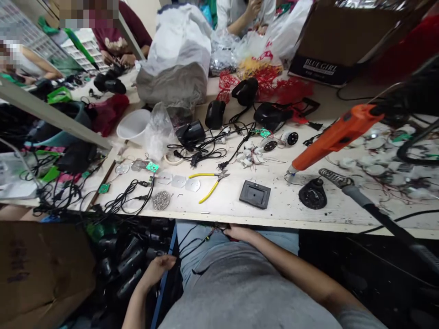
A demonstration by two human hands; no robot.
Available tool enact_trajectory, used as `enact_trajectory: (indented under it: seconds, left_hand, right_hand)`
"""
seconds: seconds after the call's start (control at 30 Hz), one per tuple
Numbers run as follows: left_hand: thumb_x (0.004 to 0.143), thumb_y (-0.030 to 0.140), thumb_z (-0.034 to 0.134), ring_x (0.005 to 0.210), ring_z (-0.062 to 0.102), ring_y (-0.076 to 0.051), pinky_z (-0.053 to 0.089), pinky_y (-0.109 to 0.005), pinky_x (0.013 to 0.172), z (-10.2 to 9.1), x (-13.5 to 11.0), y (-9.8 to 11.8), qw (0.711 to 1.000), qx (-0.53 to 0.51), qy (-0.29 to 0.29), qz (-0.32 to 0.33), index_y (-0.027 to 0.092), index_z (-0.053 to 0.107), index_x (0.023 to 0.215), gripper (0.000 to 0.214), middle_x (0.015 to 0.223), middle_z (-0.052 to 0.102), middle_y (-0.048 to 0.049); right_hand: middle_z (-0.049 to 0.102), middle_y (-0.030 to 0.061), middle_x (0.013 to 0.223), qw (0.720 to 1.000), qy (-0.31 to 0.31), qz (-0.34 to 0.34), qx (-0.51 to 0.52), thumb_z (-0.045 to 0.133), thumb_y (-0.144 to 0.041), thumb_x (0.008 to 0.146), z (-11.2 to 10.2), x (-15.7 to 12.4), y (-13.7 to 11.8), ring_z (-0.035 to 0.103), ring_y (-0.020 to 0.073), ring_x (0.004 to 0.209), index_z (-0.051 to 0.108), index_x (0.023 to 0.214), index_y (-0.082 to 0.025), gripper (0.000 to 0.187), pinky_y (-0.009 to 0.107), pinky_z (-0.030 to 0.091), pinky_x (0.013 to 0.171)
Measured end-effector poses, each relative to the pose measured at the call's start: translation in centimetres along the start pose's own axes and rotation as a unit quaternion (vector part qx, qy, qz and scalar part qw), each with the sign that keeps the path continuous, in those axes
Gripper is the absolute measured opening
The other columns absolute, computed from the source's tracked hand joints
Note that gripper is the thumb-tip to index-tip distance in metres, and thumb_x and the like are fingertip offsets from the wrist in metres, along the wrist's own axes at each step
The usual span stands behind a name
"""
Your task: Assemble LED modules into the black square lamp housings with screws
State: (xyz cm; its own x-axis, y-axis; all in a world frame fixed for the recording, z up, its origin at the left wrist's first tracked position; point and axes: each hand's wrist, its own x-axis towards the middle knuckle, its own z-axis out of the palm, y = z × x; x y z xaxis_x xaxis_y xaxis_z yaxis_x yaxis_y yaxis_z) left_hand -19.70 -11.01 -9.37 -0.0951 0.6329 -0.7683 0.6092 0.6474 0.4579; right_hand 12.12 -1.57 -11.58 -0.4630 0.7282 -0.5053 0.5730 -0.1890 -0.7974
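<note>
A: How are the hands placed?

B: Beneath the edge of the tabletop (pixel 228 204), the right hand (pixel 242 233) is brought over the lap, its fingertips set against a bundle of wires (pixel 215 229). Whether its grip is clamped on them cannot be told; part is hidden. The left hand (pixel 159 268) is lowered beside the left thigh, fingers curled; whether its grip is apart or together cannot be told.

A: What is found around them?

B: From the bundle, dark cords (pixel 195 241) are trailed across the jeans (pixel 190 228). Near the left hand, black plastic parts (pixel 130 257) are heaped, with a cardboard box (pixel 44 269) set beyond.

A: And above?

B: Pliers (pixel 210 194) are laid open between a pile of small metal pieces (pixel 161 200) and a black frame (pixel 254 194). Farther right, an orange screwdriver (pixel 336 135) is tilted tip-down.
</note>
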Motion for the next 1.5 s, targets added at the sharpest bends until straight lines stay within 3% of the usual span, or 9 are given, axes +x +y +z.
enact_trajectory:
  seconds: [0.13,0.2,0.33,0.4,0.5,0.67,0.97,1.2,1.5]
  left_hand:
    - [0.060,0.065,0.067,0.072,0.063,-0.026,0.051,-0.038,0.075,-4.9,-1.3,3.8,0.988,0.142,-0.040,0.034,0.022,0.066,0.058,0.043,0.064,0.067,-0.0016]
    - [0.072,0.061,0.063,0.075,0.065,-0.024,0.051,-0.034,0.073,-7.6,-2.3,7.9,0.978,0.173,-0.056,0.098,0.022,0.074,0.071,0.041,0.073,0.072,-0.0020]
    - [0.085,0.055,0.060,0.081,0.067,-0.021,0.052,-0.029,0.075,-10.1,-1.9,19.1,0.934,0.184,0.029,0.304,0.024,0.078,0.089,0.036,0.089,0.078,-0.0025]
    - [0.086,0.049,0.061,0.078,0.066,-0.020,0.051,-0.028,0.072,-9.2,0.3,24.6,0.888,0.182,0.102,0.410,0.021,0.076,0.087,0.031,0.087,0.077,-0.0039]
    - [0.089,0.031,0.061,0.077,0.066,-0.018,0.052,-0.029,0.075,-6.2,4.6,31.6,0.824,0.198,0.163,0.505,0.019,0.074,0.086,0.018,0.085,0.076,-0.0037]
    - [0.089,0.017,0.060,0.105,0.062,-0.028,0.049,-0.038,0.087,-1.8,10.2,38.2,0.775,0.323,0.291,0.458,0.013,0.070,0.110,0.024,0.111,0.069,-0.0162]
    - [0.092,0.007,0.043,0.108,0.058,-0.032,0.044,-0.042,0.087,-2.2,13.0,38.4,0.749,0.388,0.309,0.440,0.014,0.064,0.118,0.034,0.113,0.062,-0.0185]
    - [0.093,0.012,0.043,0.105,0.058,-0.031,0.044,-0.042,0.089,-2.8,12.3,35.7,0.720,0.351,0.335,0.496,0.015,0.066,0.105,0.025,0.111,0.064,-0.0177]
    - [0.095,0.013,0.044,0.098,0.063,-0.024,0.042,-0.041,0.099,-3.3,10.7,33.0,0.719,0.344,0.272,0.540,0.021,0.069,0.099,0.026,0.095,0.072,-0.0086]
  right_hand:
    - [0.075,0.0098,0.100,0.997,-0.051,-0.018,-0.061,0.078,-0.018,0.077,-3.1,-5.5,-3.2,0.072,0.0293,0.097,0.074,0.099,-0.019,0.023,0.045,0.057,0.089]
    - [0.077,0.0037,0.088,0.996,-0.041,-0.055,-0.065,0.066,-0.026,0.088,-6.2,-7.5,-5.4,0.073,0.0238,0.081,0.076,0.098,-0.026,0.014,0.040,0.058,0.081]
    - [0.075,0.0132,0.110,0.903,0.398,-0.087,-0.136,0.053,-0.035,0.095,-14.6,-5.7,-8.5,0.072,0.0277,0.099,0.069,0.118,-0.020,0.032,0.046,0.055,0.092]
    - [0.071,0.0215,0.112,0.840,0.514,0.036,-0.171,0.057,-0.034,0.094,-18.6,-2.7,-8.6,0.068,0.0327,0.107,0.065,0.124,-0.010,0.039,0.048,0.051,0.096]
    - [0.066,0.0323,0.110,0.819,0.542,0.099,-0.161,0.063,-0.041,0.090,-22.5,1.7,-7.4,0.066,0.0399,0.105,0.061,0.120,0.004,0.054,0.053,0.051,0.092]
    - [0.064,0.0264,0.108,0.813,0.553,0.106,-0.150,0.079,-0.030,0.071,-23.8,5.0,-4.9,0.067,0.0348,0.094,0.064,0.106,-0.003,0.047,0.050,0.054,0.086]
    - [0.057,0.0195,0.119,0.773,0.616,0.012,-0.149,0.068,-0.032,0.079,-22.7,2.2,-6.2,0.063,0.0327,0.107,0.056,0.128,-0.009,0.055,0.051,0.050,0.101]
    - [0.062,0.0126,0.111,0.695,0.660,-0.190,-0.212,0.069,-0.037,0.087,-16.7,-6.3,-11.4,0.066,0.0264,0.103,0.055,0.132,-0.019,0.050,0.043,0.059,0.093]
    - [0.063,0.0121,0.109,0.715,0.619,-0.222,-0.237,0.072,-0.031,0.088,-10.7,-13.2,-9.2,0.066,0.0276,0.100,0.050,0.140,-0.023,0.057,0.044,0.062,0.084]
